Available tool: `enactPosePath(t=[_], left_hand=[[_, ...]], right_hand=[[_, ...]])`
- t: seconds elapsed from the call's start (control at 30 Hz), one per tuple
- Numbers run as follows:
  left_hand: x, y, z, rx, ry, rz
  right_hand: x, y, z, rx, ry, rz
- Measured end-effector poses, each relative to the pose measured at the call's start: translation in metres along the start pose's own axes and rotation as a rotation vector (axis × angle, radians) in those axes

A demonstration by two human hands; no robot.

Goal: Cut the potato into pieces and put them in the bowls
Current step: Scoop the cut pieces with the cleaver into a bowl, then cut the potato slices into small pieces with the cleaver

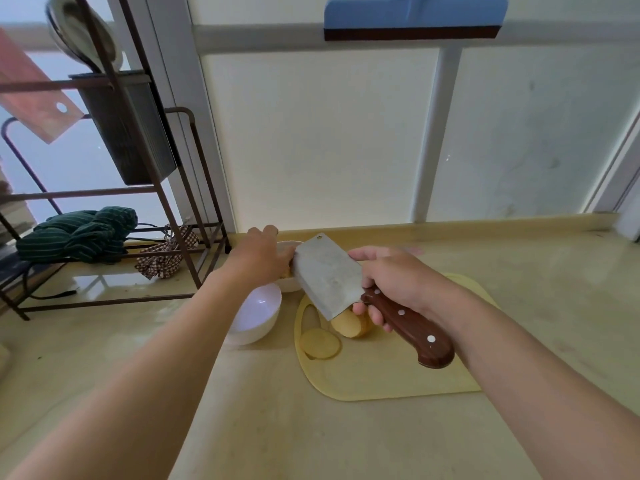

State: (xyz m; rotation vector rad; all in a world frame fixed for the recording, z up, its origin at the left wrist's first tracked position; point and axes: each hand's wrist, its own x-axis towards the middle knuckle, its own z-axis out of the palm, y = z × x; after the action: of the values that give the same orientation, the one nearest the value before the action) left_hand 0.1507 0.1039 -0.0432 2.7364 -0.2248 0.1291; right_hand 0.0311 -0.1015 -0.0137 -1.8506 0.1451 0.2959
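My right hand (398, 275) grips the brown wooden handle of a cleaver (325, 275), holding it tilted in the air, the blade's far end over the far white bowl (290, 288). My left hand (259, 258) is over that bowl, against the blade's left edge; its fingertips are hidden. A bit of yellow potato shows under it. A second white bowl (258, 313) stands nearer and looks empty. On the yellow cutting board (381, 372) lie the remaining potato chunk (353, 327), partly behind the blade, and a round slice (320, 344).
A brown metal rack (187, 244) stands at the left on the counter, with a green striped cloth (79, 237) and a checked cloth (162, 258) at its base. A frosted window wall runs behind the counter.
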Motion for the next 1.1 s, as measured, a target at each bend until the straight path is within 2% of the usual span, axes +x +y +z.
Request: enactPosePath(t=[0.27,0.47,0.63,0.77,0.9,1.0,1.1], left_hand=[[-0.003,-0.004,-0.008,-0.065,0.041,-0.021],[-0.034,0.040,-0.012,-0.054,0.086,0.258],[-0.071,0.064,0.000,-0.026,-0.063,0.343],[-0.105,0.066,0.008,-0.102,-0.133,0.257],[-0.133,0.067,0.016,0.106,-0.082,0.189],[-0.141,0.070,0.017,0.219,-0.123,0.086],[-0.142,0.073,0.023,0.293,-0.162,0.065]], right_hand=[[-0.006,0.008,-0.025,0.040,0.098,0.003],[-0.020,0.031,-0.054,0.123,0.162,-0.013],[-0.031,0.072,-0.076,0.234,0.248,-0.013],[-0.034,0.090,-0.083,0.275,0.236,0.002],[-0.034,0.092,-0.085,0.278,0.193,-0.021],[-0.036,0.095,-0.085,0.266,0.170,-0.038],[-0.035,0.096,-0.085,0.278,0.169,-0.039]])
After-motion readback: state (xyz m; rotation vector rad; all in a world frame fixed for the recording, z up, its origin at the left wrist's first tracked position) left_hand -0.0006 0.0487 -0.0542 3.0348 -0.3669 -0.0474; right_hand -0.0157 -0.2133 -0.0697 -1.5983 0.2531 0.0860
